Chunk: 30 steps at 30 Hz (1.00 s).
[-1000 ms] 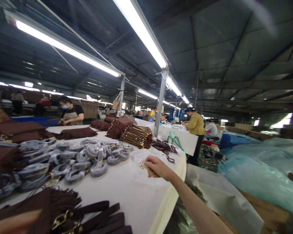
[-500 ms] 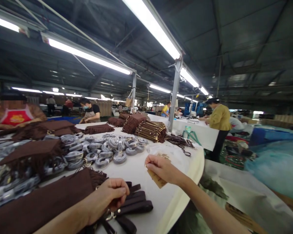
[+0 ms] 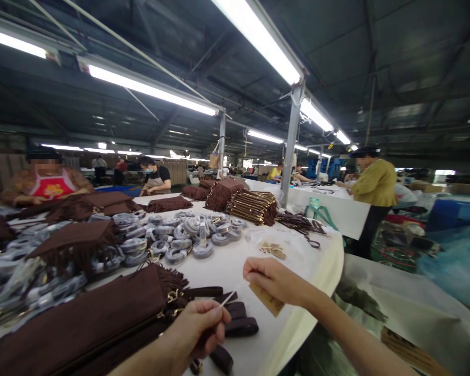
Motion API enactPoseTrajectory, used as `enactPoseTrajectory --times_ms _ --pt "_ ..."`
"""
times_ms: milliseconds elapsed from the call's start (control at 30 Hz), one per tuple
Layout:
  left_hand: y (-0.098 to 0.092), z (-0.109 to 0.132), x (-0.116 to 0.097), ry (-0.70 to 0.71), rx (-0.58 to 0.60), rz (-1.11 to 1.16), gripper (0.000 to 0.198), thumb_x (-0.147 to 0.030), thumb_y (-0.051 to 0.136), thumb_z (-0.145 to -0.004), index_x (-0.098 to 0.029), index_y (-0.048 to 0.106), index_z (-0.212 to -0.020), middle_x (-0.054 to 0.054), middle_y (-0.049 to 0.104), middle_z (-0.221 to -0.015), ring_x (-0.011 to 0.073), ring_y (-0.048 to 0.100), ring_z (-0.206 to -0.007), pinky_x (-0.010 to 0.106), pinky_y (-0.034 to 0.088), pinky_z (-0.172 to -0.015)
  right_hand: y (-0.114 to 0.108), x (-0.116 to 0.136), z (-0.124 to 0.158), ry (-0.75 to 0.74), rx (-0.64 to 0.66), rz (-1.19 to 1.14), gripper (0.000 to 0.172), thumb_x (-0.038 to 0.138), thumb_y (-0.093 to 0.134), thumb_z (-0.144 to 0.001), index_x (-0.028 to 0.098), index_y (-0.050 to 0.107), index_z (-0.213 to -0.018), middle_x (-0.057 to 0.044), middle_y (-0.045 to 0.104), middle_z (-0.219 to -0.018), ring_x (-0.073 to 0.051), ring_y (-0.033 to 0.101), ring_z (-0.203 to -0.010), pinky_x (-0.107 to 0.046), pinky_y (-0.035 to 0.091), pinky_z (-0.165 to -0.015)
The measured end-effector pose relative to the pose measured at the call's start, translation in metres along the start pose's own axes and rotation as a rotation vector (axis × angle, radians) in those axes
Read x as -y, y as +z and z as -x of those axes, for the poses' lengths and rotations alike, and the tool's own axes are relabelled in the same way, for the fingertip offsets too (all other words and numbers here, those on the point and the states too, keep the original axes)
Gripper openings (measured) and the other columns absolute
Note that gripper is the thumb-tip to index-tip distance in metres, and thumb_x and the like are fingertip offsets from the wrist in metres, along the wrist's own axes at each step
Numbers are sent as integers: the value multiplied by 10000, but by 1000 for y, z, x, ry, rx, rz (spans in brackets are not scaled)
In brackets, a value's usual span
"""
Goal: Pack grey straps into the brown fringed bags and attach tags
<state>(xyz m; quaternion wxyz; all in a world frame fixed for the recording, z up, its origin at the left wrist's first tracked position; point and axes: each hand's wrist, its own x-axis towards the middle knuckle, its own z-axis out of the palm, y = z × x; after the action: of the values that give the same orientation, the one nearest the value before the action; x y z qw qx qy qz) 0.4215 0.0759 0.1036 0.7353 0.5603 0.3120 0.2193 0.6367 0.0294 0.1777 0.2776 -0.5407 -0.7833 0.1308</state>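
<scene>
My left hand [image 3: 201, 329] is closed in a pinch on a thin pale string [image 3: 227, 299], whose end sticks up past the fingertips. To its right, my right hand [image 3: 276, 279] grips a brown paper tag [image 3: 267, 300], which hangs below the fingers. Whether the string runs to this tag cannot be made out. Beside and behind my left hand lies a dark brown bag [image 3: 102, 305] with fringe and gold clasps. Its dark strap [image 3: 241, 326] spreads over the white table [image 3: 266, 339] between the hands. More paper tags [image 3: 273, 249] lie on clear plastic beyond my right hand.
Wrapped grey coiled straps [image 3: 201, 248] cover the middle left, with a fringed brown bag [image 3: 72, 237] on them. Stacked bags [image 3: 254, 203] and scissors [image 3: 312, 242] sit farther back. Co-workers [image 3: 376, 177] stand around; a metal post [image 3: 292, 146] rises behind the table.
The view has swung slightly left. My left hand has moved right, and the string now shows between its fingers. The right hand still holds the tag.
</scene>
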Motion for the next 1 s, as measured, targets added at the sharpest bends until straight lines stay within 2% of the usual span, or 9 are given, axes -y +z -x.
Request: enactPoseTrajectory --times_ms 167,267,367,467,533,633,700,833,1000 --pt "-13 10 21 -86 -39 -367 309 -468 558 -687 -199 484 -819 -40 604 -499 70 393 -311 181 168 -326 37 -18 28 77 221 66 200 82 449 -736 187 619 -731 -6 616 -692 -152 541 -665 -253 403 -638" --pt "-13 19 15 -23 -49 -657 56 -265 466 -758 -219 462 -790 -60 574 -493 81 379 -332 185 249 -358 65 -13 31 30 142 22 183 79 479 -689 174 633 -720 -74 665 -877 -219 583 -841 -342 441 -780" --pt "-13 24 -9 159 -53 -986 91 -174 456 -775 -207 514 -713 -39 583 -522 104 476 -439 207 343 -476 87 4 22 -12 61 -456 299 128 511 -723 187 642 -985 -101 632 -1099 -250 564 -1031 -364 460 -840" --pt "-17 23 -40 303 -41 -1099 133 -182 466 -789 -198 587 -737 -24 620 -605 127 545 -569 210 364 -551 103 23 6 82 116 -1054 397 250 548 -801 222 539 -1197 -60 632 -1007 -188 614 -862 -257 484 -615" --pt "-23 20 -57 315 -54 -1096 143 -189 469 -776 -185 591 -700 -26 603 -613 123 517 -584 199 343 -532 110 29 -6 186 103 -1226 404 336 603 -802 201 533 -1176 -38 631 -891 -143 595 -692 -214 440 -514" --pt "-39 13 -71 269 -88 -1064 151 -236 503 -773 -175 577 -656 -43 528 -550 116 451 -543 199 300 -496 115 26 -24 263 71 -1189 261 379 630 -795 169 590 -945 16 593 -704 -69 435 -472 -183 332 -427" --pt "-56 9 -73 253 -105 -1019 170 -282 504 -802 -178 592 -700 -53 507 -531 117 436 -522 206 306 -500 115 20 -37 230 17 -1036 155 320 604 -810 170 590 -773 46 553 -622 -54 349 -436 -188 288 -427" --pt "-90 10 -72 363 -208 -1174 217 -267 468 -842 -188 627 -718 -15 591 -646 154 520 -645 235 384 -626 118 8 -58 76 -145 -703 145 166 550 -791 174 634 -673 46 572 -600 -95 473 -567 -206 370 -566" --pt "-111 17 -57 365 -54 -1340 311 -138 418 -823 -213 719 -852 40 623 -872 181 577 -822 255 412 -752 141 6 -69 29 -208 -609 141 153 586 -761 169 709 -695 22 632 -643 -128 549 -650 -217 395 -624"
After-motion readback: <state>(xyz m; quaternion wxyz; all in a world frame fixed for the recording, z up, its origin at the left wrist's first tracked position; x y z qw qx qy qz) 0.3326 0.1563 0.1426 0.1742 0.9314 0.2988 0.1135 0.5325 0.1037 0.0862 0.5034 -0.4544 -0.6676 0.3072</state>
